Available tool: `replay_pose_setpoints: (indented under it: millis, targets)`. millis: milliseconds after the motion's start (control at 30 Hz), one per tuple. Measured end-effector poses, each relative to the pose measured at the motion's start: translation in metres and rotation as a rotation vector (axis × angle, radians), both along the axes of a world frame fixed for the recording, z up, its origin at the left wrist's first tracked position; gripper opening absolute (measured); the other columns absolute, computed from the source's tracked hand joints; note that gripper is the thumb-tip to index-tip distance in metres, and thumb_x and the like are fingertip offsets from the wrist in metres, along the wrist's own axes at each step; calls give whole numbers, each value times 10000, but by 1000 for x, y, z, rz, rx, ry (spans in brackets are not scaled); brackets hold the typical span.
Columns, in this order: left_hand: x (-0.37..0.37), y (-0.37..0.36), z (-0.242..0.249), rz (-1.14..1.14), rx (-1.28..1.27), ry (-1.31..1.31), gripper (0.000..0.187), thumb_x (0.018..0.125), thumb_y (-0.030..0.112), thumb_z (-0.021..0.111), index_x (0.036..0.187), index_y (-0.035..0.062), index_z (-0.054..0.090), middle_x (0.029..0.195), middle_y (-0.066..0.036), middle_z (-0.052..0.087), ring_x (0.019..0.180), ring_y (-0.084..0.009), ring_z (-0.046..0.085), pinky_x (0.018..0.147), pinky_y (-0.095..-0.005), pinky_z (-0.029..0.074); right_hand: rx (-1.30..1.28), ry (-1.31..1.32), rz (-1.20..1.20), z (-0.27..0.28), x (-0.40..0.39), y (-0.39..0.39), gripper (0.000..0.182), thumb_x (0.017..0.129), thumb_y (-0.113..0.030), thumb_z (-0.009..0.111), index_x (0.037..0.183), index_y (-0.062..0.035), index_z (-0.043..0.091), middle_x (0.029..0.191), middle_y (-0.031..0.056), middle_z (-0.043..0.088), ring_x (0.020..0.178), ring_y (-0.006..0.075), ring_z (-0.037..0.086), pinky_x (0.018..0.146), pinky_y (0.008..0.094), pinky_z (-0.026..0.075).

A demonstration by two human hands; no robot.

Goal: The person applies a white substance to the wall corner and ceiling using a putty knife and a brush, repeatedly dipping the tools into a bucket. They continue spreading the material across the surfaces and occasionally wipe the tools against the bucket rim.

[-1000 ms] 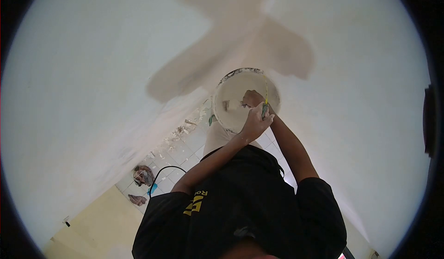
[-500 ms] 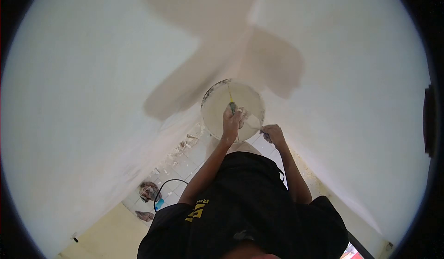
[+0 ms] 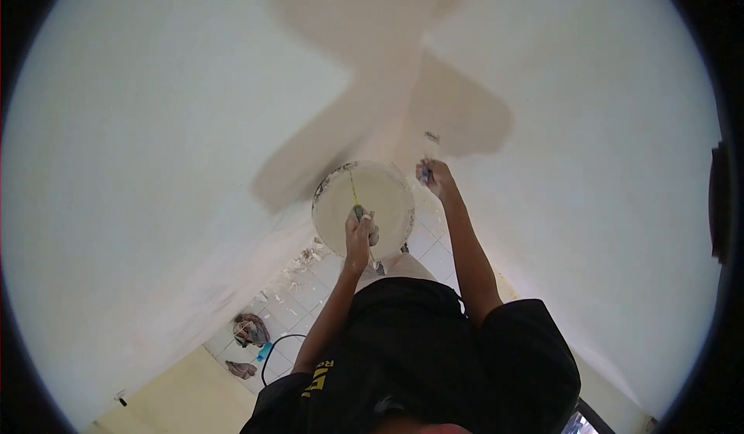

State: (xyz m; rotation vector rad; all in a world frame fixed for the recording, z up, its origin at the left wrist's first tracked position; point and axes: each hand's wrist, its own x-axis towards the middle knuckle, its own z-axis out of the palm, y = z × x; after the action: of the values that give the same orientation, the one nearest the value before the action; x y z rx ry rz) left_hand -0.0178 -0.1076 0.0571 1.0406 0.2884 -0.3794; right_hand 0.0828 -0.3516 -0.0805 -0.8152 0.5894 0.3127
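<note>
My left hand (image 3: 359,236) is closed round the grip of a bucket handle (image 3: 356,195), whose thin yellowish bail runs to the far rim. Below it is the round bucket (image 3: 394,201), with pale, smooth filler inside and dark smears along its rim. To the right and farther forward, my right hand (image 3: 435,177) grips a putty knife (image 3: 432,149) by its bluish handle. The knife's pale blade points away from me, with a dark edge at its tip, overlapping the wall close to the corner.
Two pale walls (image 3: 194,108) meet in a corner ahead, crossed by my shadow. Scraped flakes (image 3: 298,267) litter the tiled floor (image 3: 308,288) along the left wall. Behind on the left lie a bundled cloth (image 3: 250,330), a small blue item (image 3: 265,351) and a black cable (image 3: 273,349).
My right hand has lifted the putty knife from over the bucket and moved it forward to the wall. The bucket and my left hand have shifted left and nearer to me.
</note>
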Motion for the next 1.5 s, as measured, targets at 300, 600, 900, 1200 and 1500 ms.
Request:
replay_pose_setpoints:
  millis: [300,600,900,1200,1500]
  targets:
    - [24,-24,19,138,26,63,109,941,193,451,906,96,417,606,72,290,442,-12,230,387,-194,172,40,-80,-381,22,137,3,80,921,-39,419,859,-39,470,700,126,562,513,178,523,423,301,431]
    - [30,-15,13,86,13,49,91,946,199,448,894,156,387,652,75,310,470,-9,246,390,-185,182,-455,-264,-517,12,142,16,64,962,-108,440,915,-65,437,690,94,561,540,125,520,453,248,424]
    - [16,4,7,25,40,43,73,951,196,444,907,159,400,646,75,317,468,-10,246,392,-188,170,456,87,-353,-54,141,19,88,884,-70,512,823,-83,450,667,80,505,508,177,482,435,320,395]
    - [13,15,7,3,65,53,84,923,146,442,859,126,392,616,73,305,441,-12,244,382,-189,176,-176,-388,-380,105,102,66,91,939,-105,490,932,-24,531,682,56,540,566,135,496,514,291,429]
    - [17,15,26,-8,31,96,113,940,185,452,852,155,388,610,71,298,436,-17,235,375,-193,172,-1288,114,-388,-58,44,8,156,888,-67,476,1001,15,545,730,166,614,637,282,573,619,373,451]
